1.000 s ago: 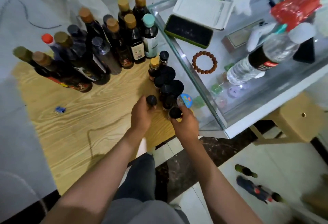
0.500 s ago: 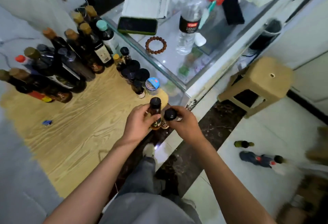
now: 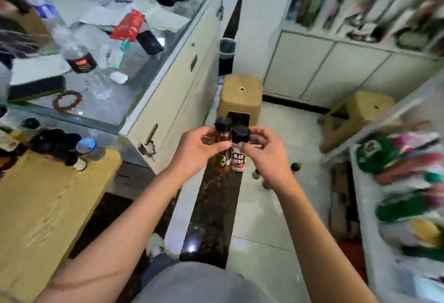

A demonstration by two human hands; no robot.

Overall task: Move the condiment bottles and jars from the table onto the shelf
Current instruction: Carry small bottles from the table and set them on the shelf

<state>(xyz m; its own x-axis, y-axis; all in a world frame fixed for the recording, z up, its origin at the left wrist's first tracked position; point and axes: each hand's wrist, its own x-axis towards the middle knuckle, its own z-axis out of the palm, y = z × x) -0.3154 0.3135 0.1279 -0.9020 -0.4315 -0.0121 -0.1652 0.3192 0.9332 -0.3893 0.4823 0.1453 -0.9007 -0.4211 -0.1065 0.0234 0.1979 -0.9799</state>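
Two small bottles are held upright, side by side and touching, in front of the person above the floor. Left hand (image 3: 195, 152) grip is closed around the amber bottle (image 3: 222, 145); right hand (image 3: 265, 153) grip is closed around the white-labelled jar (image 3: 239, 149). Both have black caps. More black-capped bottles (image 3: 56, 143) stand on the wooden table (image 3: 48, 206) at left. Shelf (image 3: 396, 182) at right is blurred; contents possibly packaged goods.

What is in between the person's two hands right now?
In the head view, two small black-capped bottles sit side by side: an amber bottle gripped by the left hand, and a white-labelled bottle gripped by the right hand.
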